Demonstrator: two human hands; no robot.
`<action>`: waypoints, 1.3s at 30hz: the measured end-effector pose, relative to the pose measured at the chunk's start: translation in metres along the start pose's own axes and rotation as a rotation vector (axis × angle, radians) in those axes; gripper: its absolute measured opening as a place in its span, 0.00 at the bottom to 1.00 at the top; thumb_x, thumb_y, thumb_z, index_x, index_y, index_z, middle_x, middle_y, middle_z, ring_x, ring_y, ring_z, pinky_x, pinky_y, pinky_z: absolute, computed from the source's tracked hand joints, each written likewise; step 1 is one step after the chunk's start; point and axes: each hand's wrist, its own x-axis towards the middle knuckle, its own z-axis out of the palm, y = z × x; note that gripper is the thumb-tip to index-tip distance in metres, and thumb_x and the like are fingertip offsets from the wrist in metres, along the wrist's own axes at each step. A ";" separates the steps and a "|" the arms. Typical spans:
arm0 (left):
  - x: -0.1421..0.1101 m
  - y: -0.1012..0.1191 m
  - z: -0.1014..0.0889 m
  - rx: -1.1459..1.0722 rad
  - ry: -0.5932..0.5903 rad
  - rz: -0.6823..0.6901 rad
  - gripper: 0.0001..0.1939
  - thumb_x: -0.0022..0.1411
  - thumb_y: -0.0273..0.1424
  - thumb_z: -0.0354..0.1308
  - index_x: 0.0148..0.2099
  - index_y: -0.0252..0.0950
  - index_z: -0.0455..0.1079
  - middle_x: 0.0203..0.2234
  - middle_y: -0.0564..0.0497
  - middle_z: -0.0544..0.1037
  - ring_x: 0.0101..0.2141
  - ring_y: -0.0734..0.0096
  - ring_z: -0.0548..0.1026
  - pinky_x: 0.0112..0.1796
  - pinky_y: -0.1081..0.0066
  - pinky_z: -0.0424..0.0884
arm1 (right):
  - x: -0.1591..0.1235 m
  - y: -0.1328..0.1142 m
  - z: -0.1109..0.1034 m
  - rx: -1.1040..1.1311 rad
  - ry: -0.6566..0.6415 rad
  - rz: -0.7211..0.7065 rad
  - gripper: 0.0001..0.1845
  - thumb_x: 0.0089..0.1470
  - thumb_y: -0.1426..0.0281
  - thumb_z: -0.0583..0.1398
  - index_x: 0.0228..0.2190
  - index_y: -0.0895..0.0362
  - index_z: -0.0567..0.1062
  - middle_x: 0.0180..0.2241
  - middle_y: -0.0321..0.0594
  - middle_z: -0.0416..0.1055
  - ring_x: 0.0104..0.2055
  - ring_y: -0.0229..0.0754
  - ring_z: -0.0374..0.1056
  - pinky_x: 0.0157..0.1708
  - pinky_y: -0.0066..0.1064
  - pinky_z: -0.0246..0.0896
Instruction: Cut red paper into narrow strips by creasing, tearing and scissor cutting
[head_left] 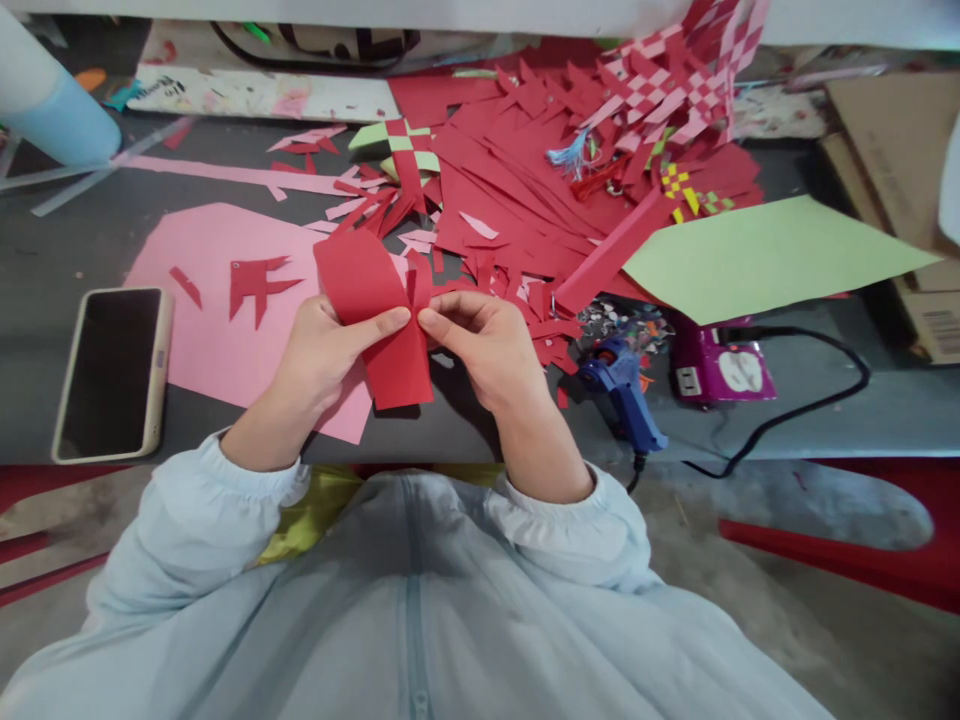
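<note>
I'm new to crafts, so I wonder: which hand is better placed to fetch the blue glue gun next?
Probably the right hand: the blue glue gun lies to its right, while the left hand is farther off. Both hold the red paper, so the right must let go first.

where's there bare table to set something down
Bare table shows right of the black cable, below the cardboard, and behind the phone, left of the pink sheet. Crowded: the middle, with held red paper and the red pile.

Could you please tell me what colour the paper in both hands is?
The held paper is red; the head view shows it best.
</note>
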 end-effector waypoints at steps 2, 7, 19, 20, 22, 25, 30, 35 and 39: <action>0.000 0.000 0.000 -0.003 0.010 -0.004 0.11 0.44 0.31 0.77 0.30 0.38 0.79 0.30 0.54 0.82 0.31 0.71 0.79 0.38 0.69 0.77 | 0.000 0.001 -0.001 -0.003 -0.024 0.019 0.23 0.33 0.52 0.74 0.25 0.55 0.77 0.24 0.32 0.73 0.26 0.33 0.67 0.30 0.29 0.66; -0.001 0.002 0.000 0.035 -0.009 -0.026 0.15 0.42 0.31 0.77 0.34 0.36 0.81 0.34 0.49 0.83 0.34 0.64 0.81 0.42 0.63 0.78 | 0.001 0.003 -0.002 -0.038 -0.020 -0.012 0.20 0.36 0.55 0.74 0.25 0.55 0.77 0.24 0.32 0.73 0.26 0.33 0.66 0.30 0.29 0.65; -0.001 0.002 0.002 0.016 0.034 -0.007 0.12 0.43 0.31 0.76 0.32 0.38 0.79 0.31 0.53 0.82 0.33 0.68 0.80 0.41 0.66 0.79 | -0.001 0.000 -0.001 -0.018 -0.019 -0.002 0.21 0.35 0.54 0.74 0.25 0.55 0.77 0.25 0.32 0.73 0.28 0.34 0.67 0.32 0.30 0.66; -0.001 0.002 0.002 0.009 0.033 -0.011 0.12 0.43 0.31 0.76 0.32 0.38 0.79 0.30 0.53 0.82 0.33 0.68 0.80 0.41 0.66 0.79 | -0.001 0.000 -0.001 -0.016 -0.034 0.014 0.21 0.35 0.55 0.74 0.25 0.55 0.77 0.25 0.32 0.73 0.28 0.34 0.67 0.32 0.30 0.66; -0.001 0.002 0.002 -0.007 0.024 -0.012 0.12 0.43 0.31 0.77 0.32 0.37 0.79 0.30 0.53 0.82 0.33 0.68 0.80 0.41 0.66 0.79 | -0.001 0.000 -0.001 -0.017 -0.043 0.027 0.20 0.34 0.57 0.75 0.25 0.55 0.77 0.25 0.32 0.73 0.27 0.34 0.67 0.33 0.30 0.66; -0.001 0.002 0.002 -0.002 0.000 -0.016 0.13 0.43 0.30 0.77 0.33 0.35 0.80 0.32 0.50 0.84 0.34 0.67 0.81 0.40 0.66 0.79 | 0.000 0.000 -0.002 -0.027 -0.017 0.023 0.19 0.33 0.58 0.75 0.24 0.56 0.77 0.23 0.31 0.72 0.26 0.33 0.66 0.33 0.30 0.66; -0.001 0.000 0.001 -0.014 -0.051 0.010 0.13 0.45 0.28 0.76 0.36 0.35 0.81 0.35 0.49 0.85 0.35 0.66 0.82 0.41 0.67 0.80 | 0.002 0.002 -0.001 -0.049 -0.020 -0.029 0.17 0.36 0.59 0.74 0.24 0.56 0.77 0.23 0.30 0.72 0.26 0.33 0.66 0.32 0.29 0.66; 0.001 -0.003 -0.001 0.010 -0.035 0.032 0.14 0.45 0.29 0.76 0.37 0.35 0.81 0.36 0.49 0.84 0.36 0.64 0.82 0.43 0.64 0.79 | 0.003 0.004 -0.002 -0.087 -0.007 -0.080 0.15 0.40 0.58 0.72 0.25 0.55 0.77 0.24 0.31 0.73 0.27 0.34 0.68 0.32 0.30 0.66; 0.002 -0.003 -0.002 0.023 -0.025 0.040 0.13 0.46 0.29 0.76 0.36 0.35 0.81 0.35 0.49 0.84 0.36 0.64 0.82 0.43 0.63 0.79 | 0.003 0.004 -0.001 -0.080 0.006 -0.082 0.18 0.39 0.55 0.73 0.25 0.55 0.76 0.23 0.31 0.72 0.27 0.34 0.67 0.32 0.29 0.65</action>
